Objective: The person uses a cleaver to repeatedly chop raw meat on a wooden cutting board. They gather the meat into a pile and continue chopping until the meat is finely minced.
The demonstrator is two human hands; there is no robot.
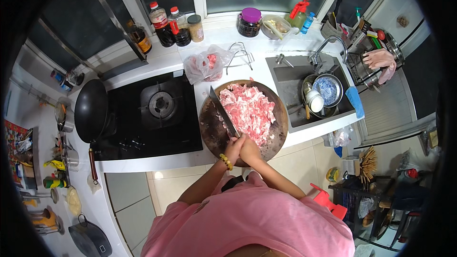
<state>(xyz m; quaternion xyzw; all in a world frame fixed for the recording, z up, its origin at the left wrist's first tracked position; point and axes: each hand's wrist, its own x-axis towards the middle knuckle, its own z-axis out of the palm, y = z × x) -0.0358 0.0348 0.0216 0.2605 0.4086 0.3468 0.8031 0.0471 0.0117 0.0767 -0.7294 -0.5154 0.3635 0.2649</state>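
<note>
A round wooden chopping board (210, 128) lies on the counter before me, with a heap of chopped raw pink meat (250, 109) on its middle and right. A cleaver (223, 111) points up and to the left along the left side of the heap. My left hand (234, 149), with a yellow bead bracelet at its wrist, is closed at the handle end. Against it, my right hand (249, 149) is closed around the same handle, which the hands mostly hide. Behind the board sits a clear plastic bag (203, 65) with more raw meat.
Left of the board is a black gas hob (160, 114) with an upturned-looking wok (91, 110) at its left. On the right, the sink (296, 75) holds bowls and pans. A metal rack (240, 56) stands behind the board; bottles (160, 25) and jars line the windowsill.
</note>
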